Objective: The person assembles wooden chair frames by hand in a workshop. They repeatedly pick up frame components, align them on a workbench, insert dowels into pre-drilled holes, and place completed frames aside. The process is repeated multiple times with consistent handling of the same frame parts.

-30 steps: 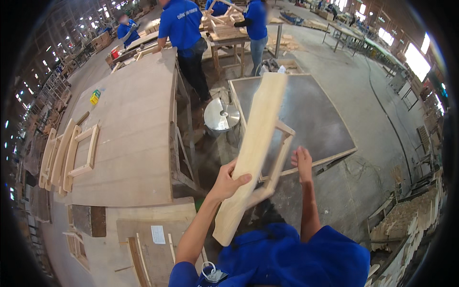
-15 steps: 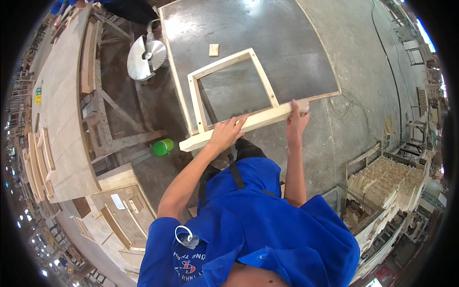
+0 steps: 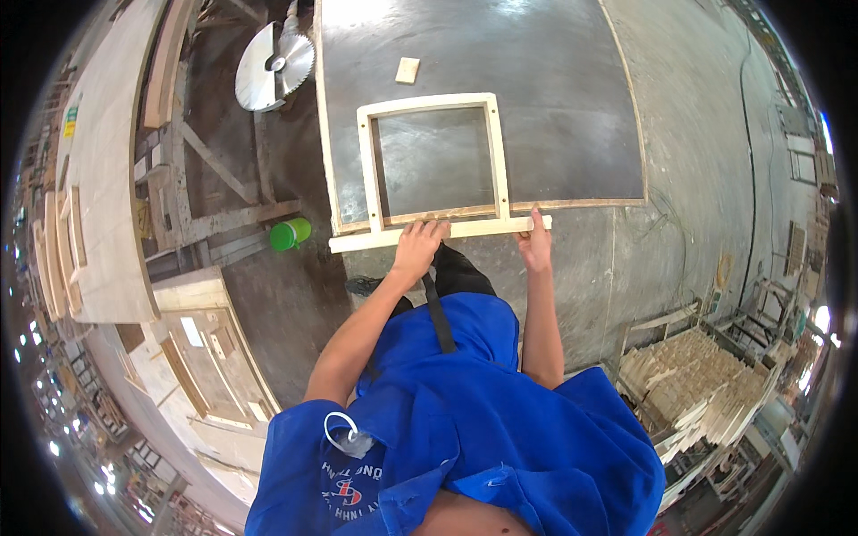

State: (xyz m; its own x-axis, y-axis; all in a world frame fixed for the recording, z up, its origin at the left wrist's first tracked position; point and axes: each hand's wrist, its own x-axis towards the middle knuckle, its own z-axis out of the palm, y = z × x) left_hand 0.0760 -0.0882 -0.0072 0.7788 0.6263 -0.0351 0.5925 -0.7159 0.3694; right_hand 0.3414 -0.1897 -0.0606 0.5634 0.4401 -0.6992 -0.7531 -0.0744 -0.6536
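A pale wooden frame (image 3: 500, 161) with screw holes lies on a dark-topped table (image 3: 572, 134), its near side at the table's front edge. Along that near side runs a long wooden rail (image 3: 475, 229), sticking out past the frame at both ends. My left hand (image 3: 420, 248) is wrapped over the rail near its middle. Close to the rail's right end, my right hand (image 3: 536, 243) grips it with the thumb on top. Some of the fingers of both hands are hidden beneath or behind the rail. Beyond the frame rests a small wooden block (image 3: 407, 71).
A large toothed circular saw blade (image 3: 275, 67) stands left of the table. Lower down is a green container (image 3: 290, 234). A long workbench (image 3: 112, 179) with wooden pieces lies at far left. At the right, a rack (image 3: 688, 380) holds stacked wooden parts.
The rail and frame have turned to lie nearly level across my view. My right hand has come lower and slightly left, still gripping the rail. The view has shifted too.
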